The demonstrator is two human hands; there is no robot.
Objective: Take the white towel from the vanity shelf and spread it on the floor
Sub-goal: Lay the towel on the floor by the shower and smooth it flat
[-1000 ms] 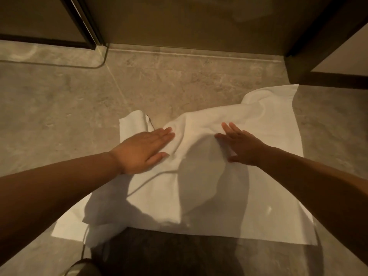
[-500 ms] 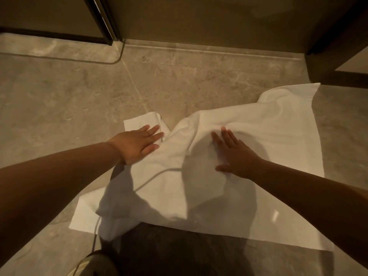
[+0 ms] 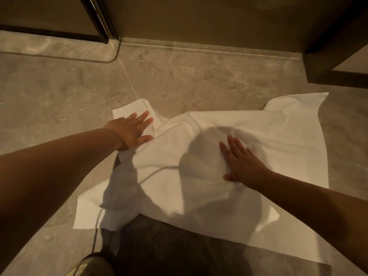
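Your white towel (image 3: 229,156) lies on the stone floor (image 3: 59,96) in front of you, and its long axis runs left to right across your view, from the far-left corner under your left hand (image 3: 130,131) to the pointed far-right corner that reaches toward the dark door frame (image 3: 326,62). It is not flat yet: the left part is bunched, with a raised fold running from near your left thumb back toward you, and a lower layer sticks out at the near left (a thin cord's shadow crosses it there). Your left hand presses palm down on the far-left corner, fingers (image 3: 143,117) straight and spread, gripping nothing. Your right hand (image 3: 242,163) also lies flat on the cloth near its middle, fingers extended and pointing away from you, likewise holding nothing. The right half of the towel lies smoother, its right edge nearly straight on the floor. The near edge slants from the near left up to the near right, and beyond the towel the floor meets a brown wall (image 3: 199,20) along a pale skirting line.
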